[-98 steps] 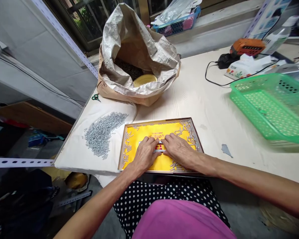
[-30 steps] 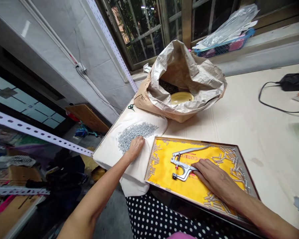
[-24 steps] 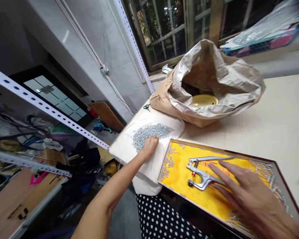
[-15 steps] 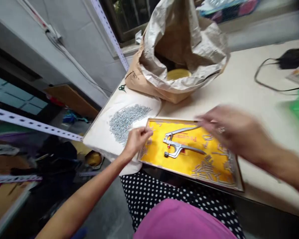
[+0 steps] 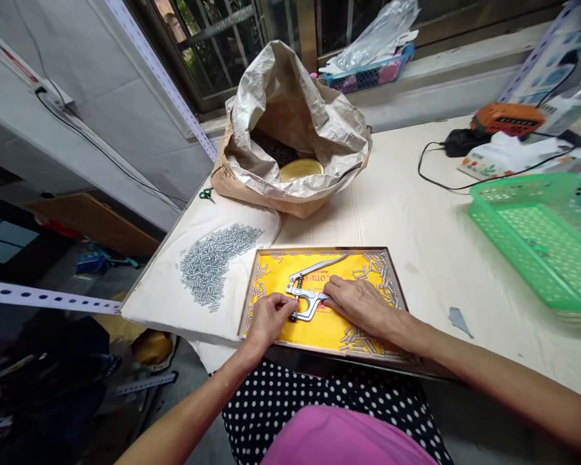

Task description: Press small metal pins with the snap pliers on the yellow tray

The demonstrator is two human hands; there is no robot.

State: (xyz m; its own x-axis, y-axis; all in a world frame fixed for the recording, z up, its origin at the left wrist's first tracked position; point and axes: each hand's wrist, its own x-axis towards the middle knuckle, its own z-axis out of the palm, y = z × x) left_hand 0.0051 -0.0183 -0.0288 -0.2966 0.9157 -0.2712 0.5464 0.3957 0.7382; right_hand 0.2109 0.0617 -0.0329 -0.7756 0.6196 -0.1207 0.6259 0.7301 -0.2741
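A pair of silver snap pliers [image 5: 310,303] lies on the yellow floor of a shallow tray [image 5: 397,274], its handles spread and pointing right. My left hand [image 5: 270,316] is closed in a pinch at the jaw of the pliers; whatever is between the fingertips is too small to make out. My right hand [image 5: 361,302] has its fingers closed on the lower handle of the pliers, close to the jaw. Small metal pins [image 5: 361,341] are scattered along the tray's right side and lower right corner, and a few lie at its left edge.
Left of the tray, a heap of small metal pins [image 5: 213,261] rests on white cloth. Behind stand a paper sack [image 5: 266,194] with a yellow bowl [image 5: 303,169] in it and green scissors [image 5: 206,194]. At right are a green basket [image 5: 518,258] and a black cable [image 5: 421,171].
My right hand has come left and down from above the tray's far edge onto the pliers. My left hand has moved from the tray's left edge to the jaw. The view has shifted right.
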